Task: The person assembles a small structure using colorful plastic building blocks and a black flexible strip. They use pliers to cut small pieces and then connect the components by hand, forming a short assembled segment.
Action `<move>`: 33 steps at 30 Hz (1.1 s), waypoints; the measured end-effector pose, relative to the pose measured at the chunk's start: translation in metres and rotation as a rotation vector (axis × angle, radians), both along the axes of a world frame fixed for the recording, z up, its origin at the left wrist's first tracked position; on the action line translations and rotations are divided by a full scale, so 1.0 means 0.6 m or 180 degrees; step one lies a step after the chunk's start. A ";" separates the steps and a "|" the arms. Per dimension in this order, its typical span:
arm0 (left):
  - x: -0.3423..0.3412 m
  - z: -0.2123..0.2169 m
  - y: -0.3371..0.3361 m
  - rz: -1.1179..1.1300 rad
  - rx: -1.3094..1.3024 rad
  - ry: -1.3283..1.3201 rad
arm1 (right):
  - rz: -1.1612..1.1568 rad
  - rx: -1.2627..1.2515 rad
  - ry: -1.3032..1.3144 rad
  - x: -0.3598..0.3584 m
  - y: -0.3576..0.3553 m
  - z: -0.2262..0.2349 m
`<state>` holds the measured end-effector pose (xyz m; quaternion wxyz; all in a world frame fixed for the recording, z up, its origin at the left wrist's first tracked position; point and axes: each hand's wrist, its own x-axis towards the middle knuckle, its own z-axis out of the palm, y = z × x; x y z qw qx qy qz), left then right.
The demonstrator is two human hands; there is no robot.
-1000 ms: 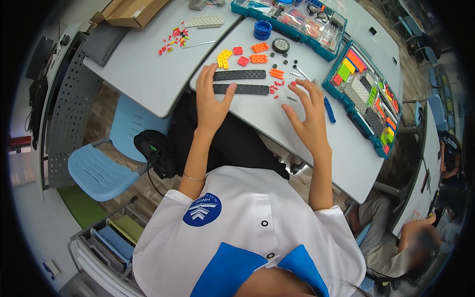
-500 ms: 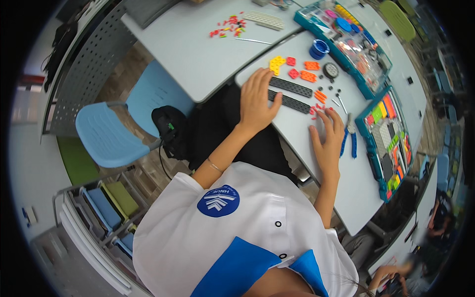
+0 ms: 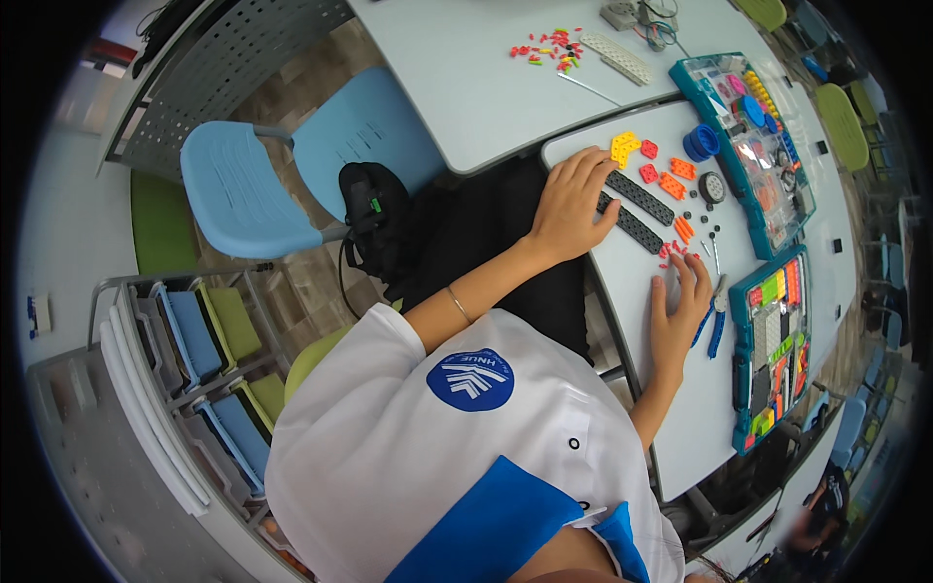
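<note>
My left hand (image 3: 575, 206), fingers stretched, lies at the near ends of two black perforated strips, a far one (image 3: 643, 200) and a near one (image 3: 639, 233). Its fingertips cover their left ends; I cannot tell whether it presses on them. Beside the small red pegs (image 3: 673, 250) is my right hand (image 3: 677, 316), its fingers apart and slightly bent, seemingly holding nothing. Orange pegs (image 3: 684, 229) lie just beyond. Past the strips sit a yellow plate (image 3: 624, 148), red square pieces (image 3: 648, 173), orange blocks (image 3: 672, 186) and a black wheel (image 3: 713, 188). Blue-handled pliers (image 3: 716, 325) lie right of my right hand.
A blue cylinder (image 3: 701, 143) stands near an open teal case of parts (image 3: 731, 66); a second teal case (image 3: 742, 369) lies nearer. On the adjoining table (image 3: 466, 117) are scattered red pegs (image 3: 554, 44) and a pale perforated strip (image 3: 616, 58). A blue chair (image 3: 355, 126) stands left.
The whole view has shifted, so the table and parts appear farther right and somewhat lower. Both hands stay beside the same pieces, with little visible change in their pose.
</note>
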<state>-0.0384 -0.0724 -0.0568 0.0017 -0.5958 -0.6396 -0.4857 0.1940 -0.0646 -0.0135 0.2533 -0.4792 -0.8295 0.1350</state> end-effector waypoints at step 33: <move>-0.084 0.074 -0.013 -0.0977 -0.1142 -0.1003 | -0.0527 0.0371 0.0277 0.005 0.095 0.018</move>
